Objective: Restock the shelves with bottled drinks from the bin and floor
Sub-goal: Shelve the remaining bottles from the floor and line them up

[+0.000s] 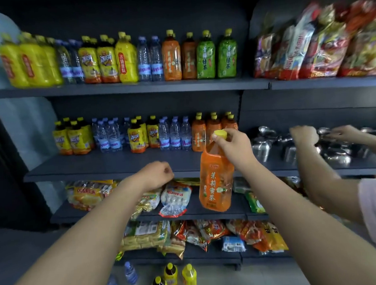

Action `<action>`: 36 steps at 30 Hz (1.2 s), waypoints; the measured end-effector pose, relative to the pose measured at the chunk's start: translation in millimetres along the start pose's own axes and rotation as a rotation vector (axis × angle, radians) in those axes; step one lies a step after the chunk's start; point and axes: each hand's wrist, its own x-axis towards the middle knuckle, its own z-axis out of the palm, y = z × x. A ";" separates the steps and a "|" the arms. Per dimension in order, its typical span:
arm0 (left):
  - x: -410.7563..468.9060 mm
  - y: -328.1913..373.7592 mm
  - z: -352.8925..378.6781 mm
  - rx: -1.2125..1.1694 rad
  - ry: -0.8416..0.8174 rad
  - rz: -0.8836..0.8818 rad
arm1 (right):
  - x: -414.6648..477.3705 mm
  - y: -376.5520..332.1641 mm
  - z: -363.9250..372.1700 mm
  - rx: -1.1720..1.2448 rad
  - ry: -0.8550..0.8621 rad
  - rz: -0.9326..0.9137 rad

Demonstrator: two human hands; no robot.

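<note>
My right hand grips an orange tea bottle by its yellow cap and neck. The bottle hangs upright in front of the middle shelf, just before the row of orange tea bottles standing there. My left hand is curled into a loose fist at the shelf's front edge and holds nothing. Water bottles and yellow-labelled tea bottles fill the shelf's left part. Several bottles stand on the floor below.
The top shelf carries a full row of drinks. Snack bags lie on the lower shelves. To the right, another person's hands reach among metal cups on the neighbouring shelf.
</note>
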 end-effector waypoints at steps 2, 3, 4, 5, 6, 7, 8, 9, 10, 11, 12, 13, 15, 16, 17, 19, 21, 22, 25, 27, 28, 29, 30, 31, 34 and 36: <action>-1.1 8.6 -7.3 0.002 0.013 0.003 | 6.1 -4.1 -4.3 0.043 0.013 -0.002; -1.0 12.0 -12.6 0.005 0.020 0.001 | 9.9 -7.2 -6.0 0.064 0.019 0.001; -0.1 14.7 -18.5 0.002 0.029 -0.001 | 15.2 -11.2 -7.1 0.087 0.023 0.008; 2.3 16.0 -24.8 -0.003 0.038 -0.003 | 21.7 -15.2 -7.6 0.112 0.028 0.009; 5.0 17.1 -32.1 -0.008 0.046 -0.002 | 28.9 -19.6 -7.6 0.130 0.034 0.008; 8.0 17.6 -39.9 -0.002 0.058 0.002 | 36.1 -24.6 -7.1 0.141 0.039 -0.003; 12.3 17.8 -48.2 0.013 0.071 0.007 | 43.5 -30.2 -6.1 0.142 0.044 -0.020; 18.2 16.6 -56.1 0.033 0.084 0.018 | 51.2 -36.0 -4.6 0.140 0.053 -0.039; 25.2 14.9 -63.9 0.049 0.096 0.027 | 59.2 -41.2 -2.3 0.137 0.066 -0.056; 33.1 12.6 -71.8 0.063 0.114 0.035 | 67.7 -46.7 0.4 0.129 0.078 -0.072; 41.0 10.3 -79.4 0.073 0.127 0.041 | 75.9 -52.3 3.9 0.117 0.089 -0.084; 49.6 7.2 -87.0 0.079 0.138 0.051 | 84.5 -57.7 8.4 0.102 0.101 -0.099; 67.6 0.5 -105.6 0.095 0.148 0.080 | 102.4 -68.2 19.6 0.080 0.125 -0.110; 76.1 -2.5 -116.1 0.104 0.157 0.094 | 111.0 -74.0 25.0 0.073 0.131 -0.114; 84.3 -6.0 -127.8 0.116 0.172 0.109 | 119.9 -80.5 30.4 0.068 0.132 -0.123; 102.0 -15.2 -152.4 0.140 0.200 0.138 | 138.6 -93.0 40.9 0.044 0.147 -0.147; 120.0 -24.9 -174.3 0.137 0.222 0.172 | 156.9 -103.2 49.9 0.024 0.184 -0.163; 131.3 -30.1 -185.0 0.137 0.234 0.195 | 167.8 -108.5 55.0 0.028 0.212 -0.164; 153.7 -37.6 -203.2 0.163 0.254 0.241 | 190.3 -120.4 61.5 0.035 0.271 -0.172; 169.7 -42.8 -212.4 0.170 0.251 0.259 | 204.6 -128.1 68.0 0.029 0.306 -0.194; 177.3 -44.4 -215.7 0.167 0.247 0.264 | 210.8 -132.1 70.4 0.026 0.320 -0.205; 184.2 -45.2 -218.5 0.159 0.245 0.270 | 217.1 -135.6 72.1 0.026 0.332 -0.209; 190.9 -45.8 -220.9 0.150 0.242 0.273 | 224.1 -138.1 72.9 0.031 0.342 -0.207; 196.8 -46.1 -222.5 0.143 0.240 0.277 | 230.7 -140.3 73.2 0.040 0.348 -0.203; 217.9 -47.0 -223.0 0.129 0.226 0.305 | 251.1 -145.0 72.6 0.072 0.369 -0.207; 233.2 -46.0 -220.3 0.140 0.202 0.309 | 266.6 -147.2 70.7 0.071 0.382 -0.212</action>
